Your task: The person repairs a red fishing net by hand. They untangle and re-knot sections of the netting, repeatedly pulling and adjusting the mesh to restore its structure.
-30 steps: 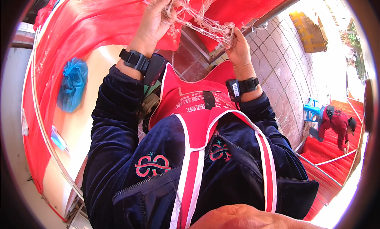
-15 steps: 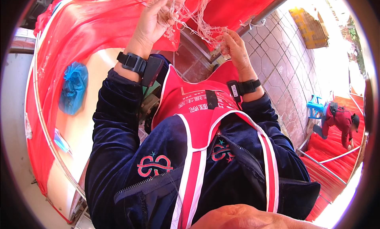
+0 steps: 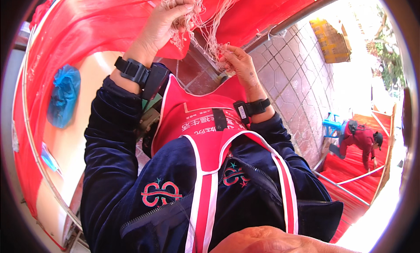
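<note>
A loose tangle of thin, pale string (image 3: 221, 17) hangs between my hands, its upper strands running past the top edge of the picture. My left hand (image 3: 168, 20), higher and to the left, is closed around a bunch of the string, the thumb lying across it. Lower and nearer to me, my right hand (image 3: 239, 65) pinches the string's lower end between thumb and fingers. Behind the string is sheer red fabric (image 3: 271, 8). I wear a red apron (image 3: 192, 117) with white trim over a dark velvet jacket.
Red mesh cloth (image 3: 100, 30) drapes over a pale board (image 3: 92, 87) at left, where a crumpled blue plastic bag (image 3: 64, 95) lies. A dark bar (image 3: 288, 21) crosses at upper right above paving. Farther right are a cardboard box (image 3: 330, 41), a blue stool (image 3: 331, 125) and a bending person (image 3: 361, 139).
My right hand has come closer to my left hand and slightly toward me, still pinching the string. The whole view has shifted a little, moving the surroundings leftward in the picture.
</note>
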Action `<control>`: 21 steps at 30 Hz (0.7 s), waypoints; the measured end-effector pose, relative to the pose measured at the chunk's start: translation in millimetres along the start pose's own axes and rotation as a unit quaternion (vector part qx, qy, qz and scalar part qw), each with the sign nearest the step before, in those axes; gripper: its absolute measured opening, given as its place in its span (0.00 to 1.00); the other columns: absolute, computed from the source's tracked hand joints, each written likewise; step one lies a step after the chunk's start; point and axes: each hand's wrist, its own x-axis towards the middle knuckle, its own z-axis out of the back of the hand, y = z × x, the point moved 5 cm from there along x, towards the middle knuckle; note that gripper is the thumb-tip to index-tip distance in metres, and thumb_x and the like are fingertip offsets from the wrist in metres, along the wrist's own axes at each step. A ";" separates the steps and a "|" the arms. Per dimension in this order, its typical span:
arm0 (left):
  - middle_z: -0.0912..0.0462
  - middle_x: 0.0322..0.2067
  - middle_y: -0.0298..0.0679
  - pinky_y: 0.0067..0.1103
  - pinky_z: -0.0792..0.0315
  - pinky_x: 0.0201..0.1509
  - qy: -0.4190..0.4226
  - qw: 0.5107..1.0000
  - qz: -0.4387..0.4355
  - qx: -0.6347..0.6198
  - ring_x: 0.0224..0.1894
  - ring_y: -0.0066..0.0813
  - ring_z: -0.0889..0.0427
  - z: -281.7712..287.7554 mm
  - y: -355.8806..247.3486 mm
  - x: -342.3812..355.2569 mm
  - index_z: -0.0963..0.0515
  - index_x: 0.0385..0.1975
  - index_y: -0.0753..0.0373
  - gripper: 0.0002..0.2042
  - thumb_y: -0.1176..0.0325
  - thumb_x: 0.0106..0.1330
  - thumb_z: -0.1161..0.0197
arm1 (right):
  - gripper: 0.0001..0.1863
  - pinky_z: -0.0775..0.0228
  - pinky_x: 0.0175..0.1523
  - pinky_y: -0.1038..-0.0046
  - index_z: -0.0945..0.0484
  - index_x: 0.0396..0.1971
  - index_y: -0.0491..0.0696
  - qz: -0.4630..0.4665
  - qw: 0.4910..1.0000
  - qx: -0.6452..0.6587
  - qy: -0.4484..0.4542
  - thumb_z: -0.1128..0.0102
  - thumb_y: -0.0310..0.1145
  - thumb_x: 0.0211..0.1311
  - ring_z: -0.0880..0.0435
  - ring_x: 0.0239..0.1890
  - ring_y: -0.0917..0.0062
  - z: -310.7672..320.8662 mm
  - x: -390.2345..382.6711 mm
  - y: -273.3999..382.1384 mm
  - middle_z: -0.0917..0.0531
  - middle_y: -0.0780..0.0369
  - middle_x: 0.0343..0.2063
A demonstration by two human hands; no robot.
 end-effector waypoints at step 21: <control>0.17 0.34 0.35 0.14 0.27 0.38 0.076 0.979 0.097 0.162 0.32 0.16 0.22 -7.9 21.0 -4.9 0.21 0.37 0.59 0.05 0.67 0.66 0.41 | 0.24 0.28 0.49 0.68 0.40 0.60 0.42 -0.079 0.976 0.192 -0.059 0.49 0.33 0.67 0.18 0.43 0.69 35.3 10.2 -71.4 0.17 0.55 0.40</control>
